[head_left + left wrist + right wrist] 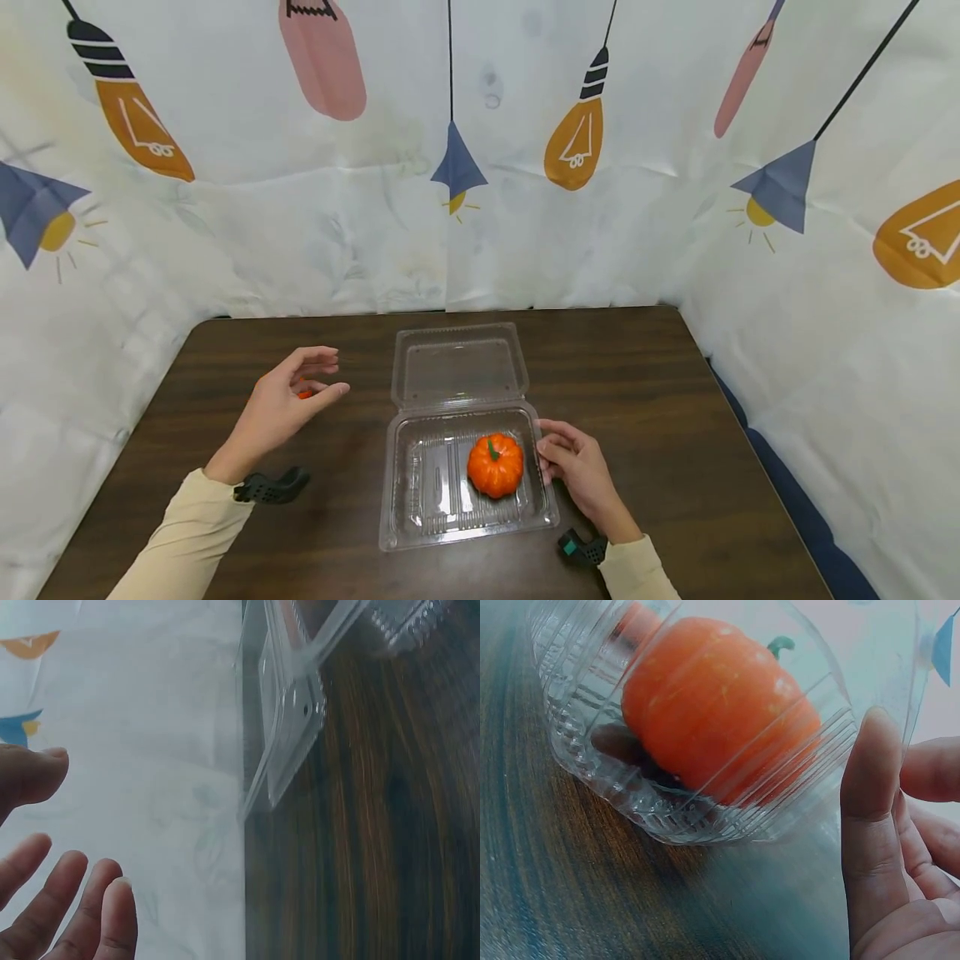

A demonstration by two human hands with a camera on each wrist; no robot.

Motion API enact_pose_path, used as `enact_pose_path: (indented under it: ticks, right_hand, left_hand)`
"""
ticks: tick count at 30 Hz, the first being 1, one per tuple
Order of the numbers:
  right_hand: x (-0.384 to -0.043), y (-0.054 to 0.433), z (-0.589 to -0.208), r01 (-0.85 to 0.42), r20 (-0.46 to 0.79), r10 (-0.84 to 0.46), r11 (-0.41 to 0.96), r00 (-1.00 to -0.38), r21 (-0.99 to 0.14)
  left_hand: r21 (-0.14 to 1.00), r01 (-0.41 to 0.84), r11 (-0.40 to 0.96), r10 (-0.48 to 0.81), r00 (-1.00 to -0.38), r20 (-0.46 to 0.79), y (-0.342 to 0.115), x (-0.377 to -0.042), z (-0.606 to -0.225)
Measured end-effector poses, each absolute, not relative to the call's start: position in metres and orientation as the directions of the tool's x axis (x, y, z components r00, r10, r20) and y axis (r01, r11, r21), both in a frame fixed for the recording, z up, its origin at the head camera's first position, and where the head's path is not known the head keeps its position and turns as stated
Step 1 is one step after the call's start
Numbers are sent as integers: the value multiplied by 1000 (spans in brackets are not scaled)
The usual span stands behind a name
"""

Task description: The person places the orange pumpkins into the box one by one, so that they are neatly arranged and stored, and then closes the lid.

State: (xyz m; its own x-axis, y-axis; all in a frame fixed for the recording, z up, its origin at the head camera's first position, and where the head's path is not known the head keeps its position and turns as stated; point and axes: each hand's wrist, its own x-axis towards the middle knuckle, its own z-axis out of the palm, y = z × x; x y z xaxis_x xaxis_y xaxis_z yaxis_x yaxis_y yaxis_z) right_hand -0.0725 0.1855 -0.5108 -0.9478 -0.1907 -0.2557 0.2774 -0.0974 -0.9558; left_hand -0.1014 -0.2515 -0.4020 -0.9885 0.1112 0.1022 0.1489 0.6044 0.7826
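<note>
A clear plastic clamshell container (416,533) lies on the table with its lid (459,364) folded back. Inside its base, toward the right side, sits a small orange pumpkin (495,465) with a green stem. My right hand (577,467) pinches the container's right rim between thumb and fingers; in the right wrist view the thumb (871,780) is at the clear edge. Left of the container, my left hand (288,404) is raised over the table with fingers spread from the thumb. A bit of something orange-red (304,393) shows between its fingers, mostly hidden behind the hand.
The dark wood-grain table (667,400) is enclosed on the far side and both sides by a white curtain (337,242) printed with lamps and bulbs. Something dark blue (795,492) shows beyond the right edge. Each wrist wears a black band.
</note>
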Motion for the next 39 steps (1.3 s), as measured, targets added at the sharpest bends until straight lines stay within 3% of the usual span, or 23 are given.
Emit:
enact_pose_path:
  ticks: [15,39]
  right_hand:
    - [-71,187,-514,249,-227,-205,-90,-952,-964]
    - [-69,187,-516,257,-221,-229,-138,-948,-957]
  left_hand:
    - [761,139,633,-8,-982,186,-289,-93,-405]
    - [750,33,660,-139,-977,165,-321,-87,-422]
